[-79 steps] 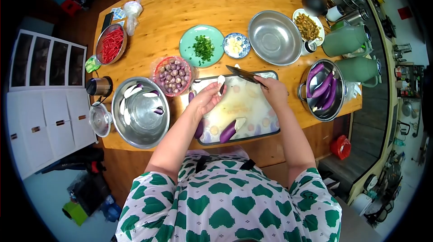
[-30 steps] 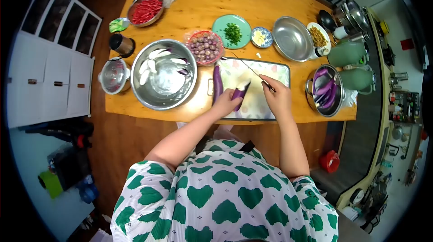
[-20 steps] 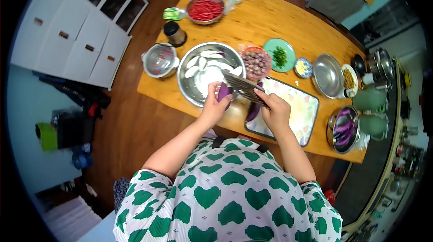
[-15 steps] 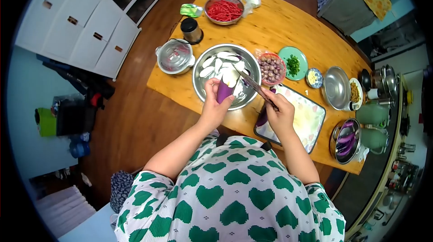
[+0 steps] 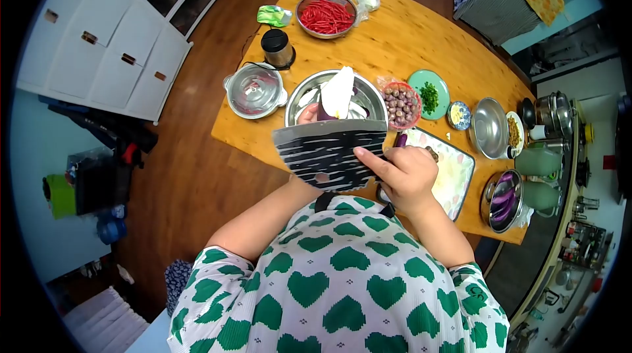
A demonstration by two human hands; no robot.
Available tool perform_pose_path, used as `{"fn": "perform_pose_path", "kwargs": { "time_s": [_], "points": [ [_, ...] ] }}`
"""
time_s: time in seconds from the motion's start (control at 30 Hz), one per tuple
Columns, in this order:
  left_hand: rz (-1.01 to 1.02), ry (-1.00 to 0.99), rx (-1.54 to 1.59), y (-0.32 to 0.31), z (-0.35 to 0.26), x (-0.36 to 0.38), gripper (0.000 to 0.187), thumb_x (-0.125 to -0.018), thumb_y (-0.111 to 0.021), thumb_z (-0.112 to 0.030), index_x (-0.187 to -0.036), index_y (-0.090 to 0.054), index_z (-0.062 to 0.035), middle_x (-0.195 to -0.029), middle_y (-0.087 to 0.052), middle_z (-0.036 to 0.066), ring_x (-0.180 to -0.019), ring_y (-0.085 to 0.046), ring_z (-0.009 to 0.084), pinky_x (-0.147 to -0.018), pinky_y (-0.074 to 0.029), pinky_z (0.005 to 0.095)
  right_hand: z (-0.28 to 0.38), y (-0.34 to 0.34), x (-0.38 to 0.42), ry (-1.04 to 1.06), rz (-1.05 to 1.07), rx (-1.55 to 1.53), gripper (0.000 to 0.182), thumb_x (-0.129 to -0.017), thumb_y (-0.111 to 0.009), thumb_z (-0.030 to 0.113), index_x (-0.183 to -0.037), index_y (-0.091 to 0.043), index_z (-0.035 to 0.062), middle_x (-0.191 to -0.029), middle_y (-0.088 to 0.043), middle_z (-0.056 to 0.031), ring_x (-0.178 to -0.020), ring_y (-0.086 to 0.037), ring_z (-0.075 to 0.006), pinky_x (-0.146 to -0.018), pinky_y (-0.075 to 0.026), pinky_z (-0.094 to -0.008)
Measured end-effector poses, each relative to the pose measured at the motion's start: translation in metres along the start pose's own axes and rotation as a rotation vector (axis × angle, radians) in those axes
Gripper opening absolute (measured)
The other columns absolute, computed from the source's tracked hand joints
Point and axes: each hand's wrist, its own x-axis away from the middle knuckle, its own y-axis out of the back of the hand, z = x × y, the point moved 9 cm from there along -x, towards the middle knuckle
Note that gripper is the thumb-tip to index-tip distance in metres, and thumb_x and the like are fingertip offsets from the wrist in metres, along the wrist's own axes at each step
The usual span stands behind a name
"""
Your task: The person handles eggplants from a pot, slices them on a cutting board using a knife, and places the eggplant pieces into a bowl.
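Observation:
My right hand (image 5: 409,174) grips a broad cleaver (image 5: 326,155) by its handle, the index finger stretched along the dark, streaked blade. That blade is turned flat to the camera and covers much of my left hand (image 5: 307,114), whose visible fingers are closed round an eggplant (image 5: 338,95). The eggplant's white cut face points up and away from me; a little purple skin shows beside it. Underneath is a steel basin (image 5: 301,86) with white eggplant pieces in it. At the right hand's far side lies a white patterned tray (image 5: 454,185), with part of another purple eggplant at its edge.
Right of the basin stand a red basket of small onions (image 5: 401,104), a green plate (image 5: 442,80) with chopped greens, and a steel bowl (image 5: 488,128). A bowl of purple eggplants (image 5: 503,203) sits near the right edge. A lidded glass pot (image 5: 255,91) is left.
The cleaver has swung from beside the eggplant's cut face to in front of the left hand, its blade now turned flat. The right index finger has stretched out onto the blade.

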Motion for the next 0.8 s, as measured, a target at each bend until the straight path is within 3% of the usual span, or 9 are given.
{"fn": "perform_pose_path", "kwargs": {
  "time_s": [0.23, 0.3, 0.37, 0.47, 0.57, 0.63, 0.7, 0.8],
  "points": [
    [0.040, 0.048, 0.067, -0.005, -0.004, -0.005, 0.065, -0.104, -0.062, -0.038, -0.152, -0.029, -0.0086, -0.149, -0.041, 0.014, -0.139, -0.049, 0.0227, -0.117, -0.047, 0.0412, 0.011, -0.014, -0.010, -0.004, 0.007, 0.030, 0.057, -0.075, -0.071, 0.016, -0.130, -0.077, 0.0302, -0.067, -0.041, 0.0023, -0.057, -0.050, -0.0154, -0.052, -0.041, -0.0310],
    [0.014, 0.128, 0.571, 0.000, 0.012, -0.004, 0.054, -0.107, -0.056, -0.036, -0.150, -0.035, -0.0103, -0.142, -0.050, 0.011, -0.132, -0.057, 0.0213, -0.113, -0.053, 0.0396, 0.010, -0.022, -0.008, -0.037, 0.037, 0.056, 0.056, -0.075, -0.073, 0.016, -0.129, -0.077, 0.0291, -0.066, -0.042, 0.0016, -0.057, -0.051, -0.0161, -0.052, -0.043, -0.0319],
    [0.086, 0.251, 0.690, 0.001, 0.030, 0.001, 0.052, -0.108, -0.053, -0.038, -0.150, -0.037, -0.0118, -0.142, -0.052, 0.010, -0.130, -0.058, 0.0213, -0.113, -0.053, 0.0403, 0.007, -0.029, -0.006, -0.065, 0.060, 0.062, 0.057, -0.074, -0.075, 0.016, -0.129, -0.077, 0.0278, -0.066, -0.043, 0.0008, -0.057, -0.052, -0.0171, -0.052, -0.044, -0.0328],
    [0.005, 0.099, 0.321, 0.020, 0.023, 0.012, 0.051, -0.105, -0.063, -0.027, -0.148, -0.041, -0.0098, -0.139, -0.058, 0.008, -0.121, -0.063, 0.0208, -0.109, -0.052, 0.0374, 0.003, -0.035, -0.001, -0.100, 0.079, 0.046, 0.058, -0.072, -0.078, 0.017, -0.130, -0.076, 0.0261, -0.065, -0.044, -0.0002, -0.056, -0.053, -0.0189, -0.052, -0.044, -0.0340],
    [0.077, 0.072, -0.347, 0.021, -0.003, 0.023, 0.042, -0.101, -0.066, -0.009, -0.139, -0.050, -0.0033, -0.137, -0.057, 0.011, -0.122, -0.060, 0.0229, -0.104, -0.050, 0.0354, 0.001, -0.037, 0.005, -0.128, 0.079, 0.045, 0.060, -0.071, -0.079, 0.016, -0.130, -0.076, 0.0251, -0.064, -0.045, -0.0007, -0.056, -0.053, -0.0203, -0.052, -0.045, -0.0351],
    [0.052, 0.072, -0.486, 0.032, 0.003, 0.027, 0.035, -0.102, -0.061, -0.006, -0.136, -0.053, -0.0004, -0.136, -0.057, 0.013, -0.123, -0.058, 0.0244, -0.105, -0.048, 0.0354, -0.002, -0.040, 0.009, -0.142, 0.081, 0.056, 0.060, -0.072, -0.078, 0.014, -0.131, -0.075, 0.0251, -0.064, -0.045, -0.0011, -0.055, -0.054, -0.0212, -0.052, -0.045, -0.0360],
    [0.081, 0.067, -0.738, 0.043, 0.011, 0.030, 0.038, -0.106, -0.055, -0.010, -0.142, -0.048, -0.0020, -0.136, -0.057, 0.013, -0.123, -0.059, 0.0263, -0.105, -0.048, 0.0373, -0.004, -0.043, 0.014, -0.153, 0.076, 0.085, 0.060, -0.073, -0.075, 0.011, -0.132, -0.075, 0.0253, -0.064, -0.046, -0.0014, -0.055, -0.054, -0.0216, -0.052, -0.046, -0.0365],
    [-0.071, 0.099, -0.672, 0.051, 0.025, 0.035, 0.051, -0.105, -0.045, -0.005, -0.152, -0.027, 0.0030, -0.138, -0.053, 0.017, -0.125, -0.054, 0.0269, -0.111, -0.042, 0.0369, -0.014, -0.045, 0.018, -0.173, 0.089, 0.093, 0.060, -0.075, -0.071, 0.006, -0.132, -0.074, 0.0261, -0.063, -0.046, -0.0016, -0.055, -0.055, -0.0221, -0.053, -0.046, -0.0370]
  ]
}}
